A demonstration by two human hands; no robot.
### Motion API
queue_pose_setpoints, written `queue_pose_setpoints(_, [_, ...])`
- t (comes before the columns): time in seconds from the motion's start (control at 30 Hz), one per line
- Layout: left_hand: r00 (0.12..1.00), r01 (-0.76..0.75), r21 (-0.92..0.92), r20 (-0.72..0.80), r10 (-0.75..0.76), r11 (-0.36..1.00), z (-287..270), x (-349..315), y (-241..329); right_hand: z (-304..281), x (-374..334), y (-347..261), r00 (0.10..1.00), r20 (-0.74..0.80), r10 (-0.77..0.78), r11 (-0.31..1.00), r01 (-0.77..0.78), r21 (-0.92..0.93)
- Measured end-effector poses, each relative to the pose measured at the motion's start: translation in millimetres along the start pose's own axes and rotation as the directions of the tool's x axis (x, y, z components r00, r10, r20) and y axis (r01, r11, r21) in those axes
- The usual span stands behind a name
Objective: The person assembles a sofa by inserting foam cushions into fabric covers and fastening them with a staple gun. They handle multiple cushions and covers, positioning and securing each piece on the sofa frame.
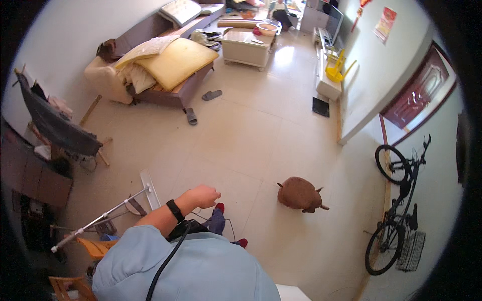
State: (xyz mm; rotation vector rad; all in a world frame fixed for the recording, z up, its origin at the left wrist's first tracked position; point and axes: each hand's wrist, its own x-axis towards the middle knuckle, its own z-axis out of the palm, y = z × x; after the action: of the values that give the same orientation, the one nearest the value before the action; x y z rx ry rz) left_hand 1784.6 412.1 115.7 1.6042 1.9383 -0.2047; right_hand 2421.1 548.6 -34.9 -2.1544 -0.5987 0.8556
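My left hand (205, 196) is held out in front of my body, above the floor, with a black band on its wrist. Its fingers look curled, and I see nothing in them. Below and to its left a flat mop (119, 206) with a pale pole slants, its white head (149, 189) nearest to the hand. A thin dark cable (232, 228) hangs by my legs. To the right, a brown cushioned stool (299, 193) with short legs stands on the tiles. My right hand is out of view.
A sofa (188, 90) with loose yellow cushions stands far left, slippers (191, 116) beside it. Beyond are a coffee table (246, 47) and a seated person (282, 12). A bicycle (401, 200) leans along the right wall; wooden chairs (95, 247) stand at lower left.
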Motion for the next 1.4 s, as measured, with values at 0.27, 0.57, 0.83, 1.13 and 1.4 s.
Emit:
queue_pose_setpoints(0.27, [0.971,0.24,-0.222,0.034,-0.238,0.945,7.6,-35.8,-98.5,118.9,-67.8,-4.5,0.876,0.379,0.298,0.926,-0.361,0.107])
queue_pose_setpoints(0.57, [0.942,0.235,-0.369,-0.142,-0.304,0.899,-12.1,-87.6,-271.6,309.7,-144.8,-80.6,0.634,0.703,0.322,0.929,-0.355,-0.105])
queue_pose_setpoints(0.83, [0.902,0.222,-0.57,-0.187,-0.388,0.791,-9.5,-106.0,-401.2,521.6,-263.4,-152.8,0.539,0.777,0.325,0.93,-0.035,-0.365])
queue_pose_setpoints(1.13, [0.778,0.408,-0.731,-0.034,-0.627,0.546,-35.0,-142.8,-574.6,787.0,-457.2,-152.4,0.509,0.77,0.385,0.812,0.21,-0.544])
queue_pose_setpoints(1.4, [0.629,0.308,-0.892,-0.07,-0.775,0.33,-95.9,-175.1,-723.2,1053.0,-770.4,-199.6,-0.006,0.97,0.244,0.693,0.701,-0.169])
